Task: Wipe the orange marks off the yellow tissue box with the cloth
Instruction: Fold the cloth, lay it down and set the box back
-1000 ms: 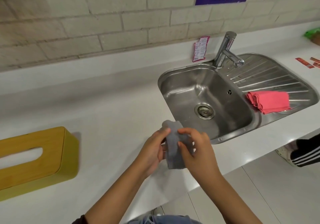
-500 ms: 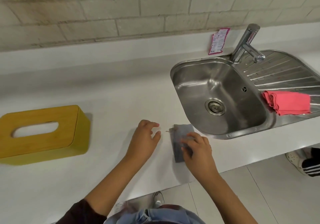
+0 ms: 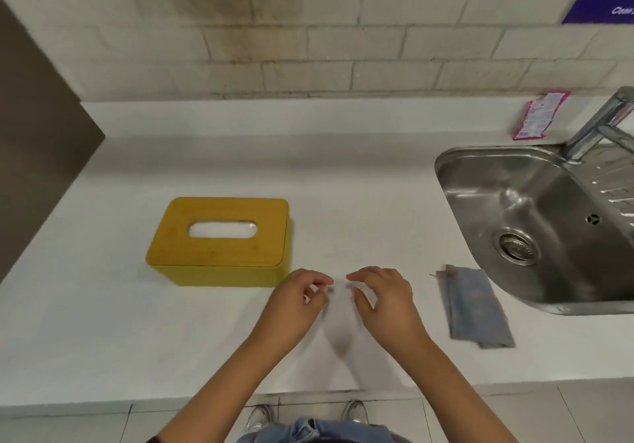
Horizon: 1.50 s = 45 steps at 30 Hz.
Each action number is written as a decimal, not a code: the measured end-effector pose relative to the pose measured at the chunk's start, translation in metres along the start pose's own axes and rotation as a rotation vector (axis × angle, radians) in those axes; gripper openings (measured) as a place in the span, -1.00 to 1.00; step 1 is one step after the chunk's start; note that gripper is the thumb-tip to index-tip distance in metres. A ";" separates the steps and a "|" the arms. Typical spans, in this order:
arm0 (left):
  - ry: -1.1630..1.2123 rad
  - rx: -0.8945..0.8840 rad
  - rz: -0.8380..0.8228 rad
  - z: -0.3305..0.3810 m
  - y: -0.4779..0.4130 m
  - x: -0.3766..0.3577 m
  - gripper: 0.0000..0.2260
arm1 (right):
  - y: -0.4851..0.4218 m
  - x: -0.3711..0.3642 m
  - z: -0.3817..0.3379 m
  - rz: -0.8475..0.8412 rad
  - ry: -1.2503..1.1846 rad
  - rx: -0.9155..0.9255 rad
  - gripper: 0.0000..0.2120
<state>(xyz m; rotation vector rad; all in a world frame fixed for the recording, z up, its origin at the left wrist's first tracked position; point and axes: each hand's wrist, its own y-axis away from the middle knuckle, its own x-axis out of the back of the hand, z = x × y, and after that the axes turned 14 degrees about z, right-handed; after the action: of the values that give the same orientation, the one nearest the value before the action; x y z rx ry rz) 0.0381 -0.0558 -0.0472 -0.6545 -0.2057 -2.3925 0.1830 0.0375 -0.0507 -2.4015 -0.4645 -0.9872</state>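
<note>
The yellow tissue box (image 3: 219,242) stands on the white counter (image 3: 103,322), with a wooden lid and an oval slot. No orange marks show from this angle. The folded grey cloth (image 3: 475,307) lies flat on the counter beside the sink, untouched. My left hand (image 3: 296,303) hovers just right of the box's front corner, fingers curled and apart, holding nothing. My right hand (image 3: 386,297) is beside it, also empty with fingers spread, about a hand's width left of the cloth.
A steel sink (image 3: 535,226) with a tap (image 3: 597,123) sits at the right. A pink sachet (image 3: 540,115) leans on the upstand behind it. A brown panel (image 3: 37,140) bounds the counter's left end. The counter's front edge runs below my forearms.
The cloth went from both hands down onto the counter by the sink. My right hand let go of it and both hands moved left toward the box. The view panned left.
</note>
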 end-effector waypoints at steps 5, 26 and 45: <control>0.029 0.012 0.003 -0.029 0.012 0.071 -0.79 | 0.005 -0.036 -0.066 0.023 -0.068 -0.003 -0.77; -0.243 -0.220 0.255 -0.105 -0.023 0.208 -0.64 | 0.003 -0.101 -0.159 0.072 0.124 0.145 -0.66; -0.168 -0.104 0.155 -0.077 -0.176 0.150 -0.70 | -0.148 -0.111 -0.104 -0.017 0.060 0.006 -0.81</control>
<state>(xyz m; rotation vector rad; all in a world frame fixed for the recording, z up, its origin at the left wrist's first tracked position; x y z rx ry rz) -0.2033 -0.0226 -0.0351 -0.8890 -0.0973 -2.2116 -0.0213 0.0865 -0.0208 -2.3589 -0.4655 -1.0608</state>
